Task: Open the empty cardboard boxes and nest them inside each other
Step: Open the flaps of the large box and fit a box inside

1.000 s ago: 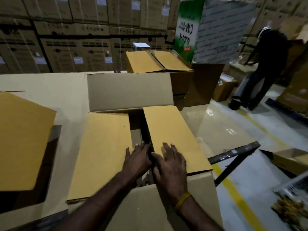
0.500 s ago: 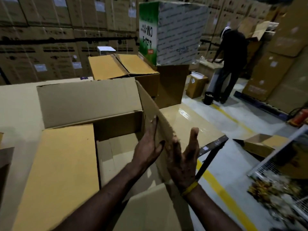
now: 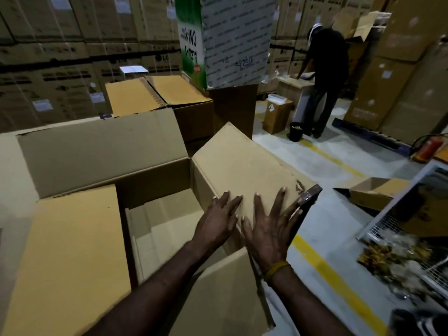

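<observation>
While both hands lie flat with fingers spread, the left hand [image 3: 219,221] and the right hand [image 3: 271,226] press side by side on the right flap [image 3: 244,163] of a large open cardboard box [image 3: 155,180] that fills the near left of the scene. That flap is folded outward, the left flap [image 3: 70,258] still lies across the opening, the far flap [image 3: 97,151] stands up, and the inside looks bare. Beyond it sits another box [image 3: 160,98] with loose flaps, and far right a person [image 3: 324,76] stands on the floor [image 3: 339,166].
</observation>
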Tool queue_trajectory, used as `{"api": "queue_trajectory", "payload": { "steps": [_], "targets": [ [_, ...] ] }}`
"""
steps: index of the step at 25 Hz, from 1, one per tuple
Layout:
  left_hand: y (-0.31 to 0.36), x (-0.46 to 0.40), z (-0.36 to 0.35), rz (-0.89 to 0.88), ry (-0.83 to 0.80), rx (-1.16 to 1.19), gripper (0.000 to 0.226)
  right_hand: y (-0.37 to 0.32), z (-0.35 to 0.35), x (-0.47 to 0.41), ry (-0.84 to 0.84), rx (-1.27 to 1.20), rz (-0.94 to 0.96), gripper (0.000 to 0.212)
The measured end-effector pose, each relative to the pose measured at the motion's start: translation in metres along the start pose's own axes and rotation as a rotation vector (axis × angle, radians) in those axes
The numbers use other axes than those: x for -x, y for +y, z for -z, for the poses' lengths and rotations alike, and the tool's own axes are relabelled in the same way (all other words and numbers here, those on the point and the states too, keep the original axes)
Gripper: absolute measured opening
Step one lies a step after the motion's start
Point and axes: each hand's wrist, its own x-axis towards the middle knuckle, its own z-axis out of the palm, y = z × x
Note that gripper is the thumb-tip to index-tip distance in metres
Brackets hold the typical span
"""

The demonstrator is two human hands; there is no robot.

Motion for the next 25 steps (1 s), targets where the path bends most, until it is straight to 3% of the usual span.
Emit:
{"api": "queue_trajectory", "payload": {
  "steps": [5, 10, 13, 15, 19, 22, 25],
  "targets": [
    [-0.010, -0.001, -0.002, 0.047, -0.010, -0.050, 0.046, 0.000, -0.014, 0.006, -0.109, -0.075, -0.057, 0.064],
    [-0.011, -0.001, -0.001, 0.031, -0.024, -0.043, 0.037, 0.003, -0.025, -0.001, -0.568, -0.349, -0.068, 0.073],
    [-0.012, 0.001, 0.000, 0.077, -0.056, 0.002, 0.036, 0.001, -0.025, -0.009, -0.656, -0.446, 0.044, 0.079],
    [-0.013, 0.004, 0.003, 0.079, -0.065, 0.020, 0.036, -0.003, -0.020, -0.014, -0.651, -0.417, 0.112, 0.067],
    [-0.016, 0.033, 0.016, 0.103, -0.012, -0.069, 0.045, -0.022, -0.009, -0.007, -0.425, -0.402, 0.221, 0.050],
    [-0.025, 0.073, 0.030, 0.362, 0.089, -0.175, 0.054, -0.057, -0.004, 0.004, -0.353, -0.386, 0.405, 0.056],
    [-0.040, 0.116, 0.046, 0.645, 0.133, -0.294, 0.062, -0.100, -0.001, 0.013, -0.405, -0.350, 0.602, 0.060]
  ]
}}
